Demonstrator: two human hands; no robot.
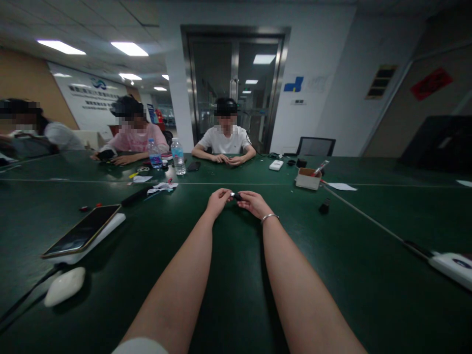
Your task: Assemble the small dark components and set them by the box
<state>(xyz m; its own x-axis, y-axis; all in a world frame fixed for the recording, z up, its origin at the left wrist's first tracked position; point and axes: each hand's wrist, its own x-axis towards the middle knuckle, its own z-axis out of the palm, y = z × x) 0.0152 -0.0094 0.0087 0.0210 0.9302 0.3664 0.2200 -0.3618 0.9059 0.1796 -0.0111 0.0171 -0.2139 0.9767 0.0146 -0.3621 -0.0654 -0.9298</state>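
Observation:
A small black object with a shiny silver end [236, 196] is held between my two hands above the green table [236, 275]. The fingers of my left hand [219, 201] pinch its silver end. On the black end, the fingers of my right hand [254, 203] are closed, and a silver bracelet circles that wrist. Fingertips cover part of the object, and it is too small for me to tell its kind. A small black piece [324, 206] stands on the table to the right of my right hand.
At left, a phone [83, 231] rests on a white item near a pale mouse-like object [65, 286]. Two water bottles [178, 156] stand at the back left. A small open box [308, 179] and a white power strip [453, 268] are at right. Three people sit across the table.

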